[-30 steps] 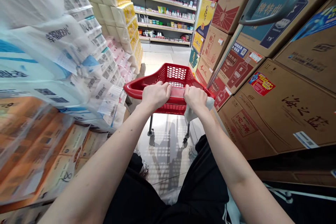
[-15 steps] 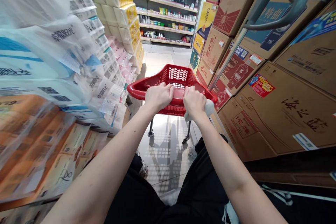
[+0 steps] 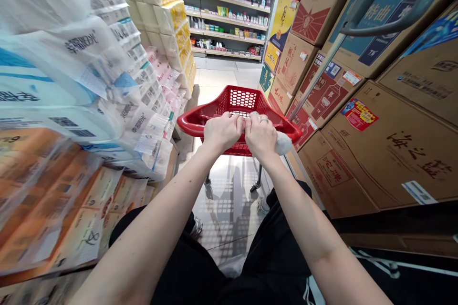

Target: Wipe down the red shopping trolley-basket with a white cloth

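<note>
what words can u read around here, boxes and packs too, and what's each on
"海之蓝" on the large cardboard carton at right
"沱牌" in a red stamp on the lower carton
"帆风顺" on the tan carton
"特曲" on the blue panel of the upper carton
"幸福阳光" on the white plastic-wrapped pack
labels on the far shelves are too small to read

The 2 bare forearms, left forearm [image 3: 143, 243] and right forearm [image 3: 315, 231], angle inward and meet ahead of the body. The left hand [image 3: 222, 132] and right hand [image 3: 261, 137] are closed, backs up, with the left fingers [image 3: 236, 125] just beside the right fingers [image 3: 250, 124], both sets curled downward, wrists behind the fingers.
</note>
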{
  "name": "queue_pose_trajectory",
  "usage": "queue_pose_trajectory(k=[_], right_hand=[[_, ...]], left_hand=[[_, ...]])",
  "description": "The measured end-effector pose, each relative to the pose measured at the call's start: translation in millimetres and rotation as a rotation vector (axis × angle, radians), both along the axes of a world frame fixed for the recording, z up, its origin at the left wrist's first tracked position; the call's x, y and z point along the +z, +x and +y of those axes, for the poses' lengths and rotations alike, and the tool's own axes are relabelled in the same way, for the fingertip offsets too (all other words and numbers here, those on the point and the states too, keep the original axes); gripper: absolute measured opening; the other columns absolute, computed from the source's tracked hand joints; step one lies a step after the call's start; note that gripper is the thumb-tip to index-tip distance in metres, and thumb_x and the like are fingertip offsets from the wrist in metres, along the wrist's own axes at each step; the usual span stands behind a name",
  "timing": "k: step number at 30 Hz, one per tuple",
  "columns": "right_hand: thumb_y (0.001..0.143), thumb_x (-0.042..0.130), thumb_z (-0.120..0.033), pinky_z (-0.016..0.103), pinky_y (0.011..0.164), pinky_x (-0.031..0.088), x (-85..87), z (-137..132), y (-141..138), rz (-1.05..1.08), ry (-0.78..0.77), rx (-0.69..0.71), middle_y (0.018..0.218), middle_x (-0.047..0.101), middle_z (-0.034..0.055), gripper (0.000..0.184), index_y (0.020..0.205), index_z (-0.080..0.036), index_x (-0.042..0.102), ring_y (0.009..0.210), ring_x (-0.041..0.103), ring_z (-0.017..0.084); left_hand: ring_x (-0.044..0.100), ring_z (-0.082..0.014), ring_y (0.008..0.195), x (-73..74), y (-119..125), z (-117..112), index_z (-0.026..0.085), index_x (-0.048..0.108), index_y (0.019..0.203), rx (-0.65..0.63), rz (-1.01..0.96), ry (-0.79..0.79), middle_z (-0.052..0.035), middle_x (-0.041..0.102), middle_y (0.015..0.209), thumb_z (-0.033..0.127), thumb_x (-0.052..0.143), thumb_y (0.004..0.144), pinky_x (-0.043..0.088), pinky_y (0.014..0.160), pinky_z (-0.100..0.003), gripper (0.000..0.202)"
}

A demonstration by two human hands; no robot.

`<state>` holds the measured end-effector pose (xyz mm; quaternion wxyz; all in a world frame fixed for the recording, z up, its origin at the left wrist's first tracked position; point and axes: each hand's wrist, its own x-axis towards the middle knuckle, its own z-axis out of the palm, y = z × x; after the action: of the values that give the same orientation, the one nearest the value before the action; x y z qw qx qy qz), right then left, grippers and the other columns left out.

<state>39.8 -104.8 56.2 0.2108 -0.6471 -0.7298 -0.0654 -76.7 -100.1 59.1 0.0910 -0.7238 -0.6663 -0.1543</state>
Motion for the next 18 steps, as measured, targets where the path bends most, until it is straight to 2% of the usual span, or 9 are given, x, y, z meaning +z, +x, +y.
queue_pose_trajectory(k=[5,7,14,18], right_hand=[[0.097,0.012,-0.046,0.035,0.081,0.042,10.9,32,13,-0.005,-0.186,0.109,0.103,0.063,0.0097,0.053,0.103,-0.021,0.059,0.095,0.059,0.024],[0.097,0.012,-0.047,0.035,0.08,0.041,12.1,36,16,-0.01,-0.202,0.13,0.101,0.064,0.0087,0.054,0.102,-0.022,0.059,0.093,0.059,0.023],[0.099,0.013,-0.041,0.032,0.087,0.036,-0.6,7,9,-0.042,0.076,0.148,0.114,0.059,0.0111,0.049,0.115,-0.02,0.054,0.104,0.052,0.022],[0.099,0.014,-0.04,0.03,0.083,0.037,-0.6,6,12,-0.061,0.061,0.156,0.109,0.059,0.0094,0.048,0.111,-0.021,0.056,0.1,0.052,0.021]], left_hand=[[0.062,-0.0244,0.086,-1.5,3,1,0.02,0.061,0.105,-0.014,-0.009,-0.003,-0.0094,0.063,0.099,0.045,0.013,0.094,0.039,0.067,-0.031,0.055],[0.062,-0.0246,0.086,-1.7,3,3,0.02,0.06,0.105,-0.019,-0.015,0.005,-0.0094,0.063,0.098,0.045,0.012,0.094,0.039,0.067,-0.032,0.056],[0.062,-0.0252,0.085,-1.8,1,3,0.019,0.061,0.1,-0.007,-0.022,-0.002,-0.0101,0.063,0.098,0.046,0.012,0.093,0.04,0.068,-0.033,0.056],[0.062,-0.0246,0.089,-1.3,-1,0,0.021,0.06,0.104,-0.055,-0.016,0.002,-0.0095,0.063,0.101,0.046,0.01,0.093,0.041,0.07,-0.033,0.057]])
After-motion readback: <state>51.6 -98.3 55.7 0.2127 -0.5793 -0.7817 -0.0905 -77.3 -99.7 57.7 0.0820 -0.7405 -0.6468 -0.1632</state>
